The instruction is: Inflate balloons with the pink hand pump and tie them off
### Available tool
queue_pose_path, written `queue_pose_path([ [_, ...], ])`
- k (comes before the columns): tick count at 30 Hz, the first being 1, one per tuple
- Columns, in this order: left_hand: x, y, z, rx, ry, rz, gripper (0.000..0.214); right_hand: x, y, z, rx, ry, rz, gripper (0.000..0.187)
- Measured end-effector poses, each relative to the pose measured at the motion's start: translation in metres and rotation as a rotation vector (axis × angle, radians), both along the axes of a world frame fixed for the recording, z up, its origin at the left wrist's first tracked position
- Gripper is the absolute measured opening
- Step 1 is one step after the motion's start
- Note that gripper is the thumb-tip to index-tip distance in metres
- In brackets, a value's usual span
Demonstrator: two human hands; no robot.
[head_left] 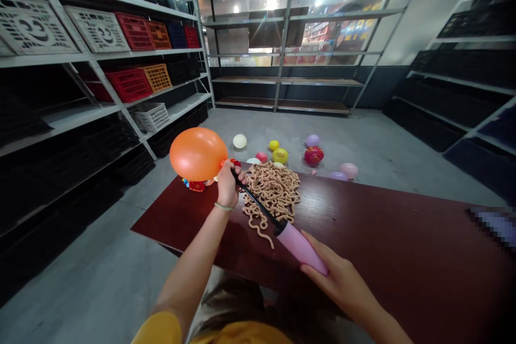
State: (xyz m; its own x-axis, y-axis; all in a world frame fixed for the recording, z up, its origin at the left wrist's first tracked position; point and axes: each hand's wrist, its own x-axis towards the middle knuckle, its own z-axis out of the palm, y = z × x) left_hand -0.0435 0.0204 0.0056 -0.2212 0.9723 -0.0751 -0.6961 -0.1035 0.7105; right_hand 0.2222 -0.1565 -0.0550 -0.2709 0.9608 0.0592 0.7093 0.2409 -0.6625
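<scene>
An inflated orange balloon (198, 153) sits on the far end of a hand balloon pump, above the table's left part. My left hand (229, 185) is closed around the balloon's neck and the pump's black end. The pump's black rod (260, 204) slants down to its pink barrel (302, 247), which my right hand (332, 274) grips. Just beyond the rod lies a heap of tan, rope-like coils (274, 188), one strand trailing toward me. Small red and blue pieces (196, 186) lie under the balloon, partly hidden by it.
The dark red table (363, 226) stretches right, with a blurred flat object (495, 223) at its right edge. On the floor behind lie several balloons, among them a red one (313, 156) and a white one (239, 141). Shelves with crates (133, 31) stand left.
</scene>
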Motion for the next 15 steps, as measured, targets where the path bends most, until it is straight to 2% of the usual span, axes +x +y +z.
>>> queue_pose_path([
  [4,0.002,-0.002,0.002,-0.011,-0.025,0.022,0.025,-0.005,0.002,0.004,-0.004,-0.010,-0.017,0.061],
  [12,0.029,-0.024,-0.014,0.035,0.048,-0.046,0.027,-0.057,0.038,0.013,-0.015,0.079,-0.045,0.061],
  [15,0.033,-0.031,-0.016,0.016,0.070,-0.069,0.029,-0.067,0.042,0.013,-0.010,0.122,-0.036,0.062],
])
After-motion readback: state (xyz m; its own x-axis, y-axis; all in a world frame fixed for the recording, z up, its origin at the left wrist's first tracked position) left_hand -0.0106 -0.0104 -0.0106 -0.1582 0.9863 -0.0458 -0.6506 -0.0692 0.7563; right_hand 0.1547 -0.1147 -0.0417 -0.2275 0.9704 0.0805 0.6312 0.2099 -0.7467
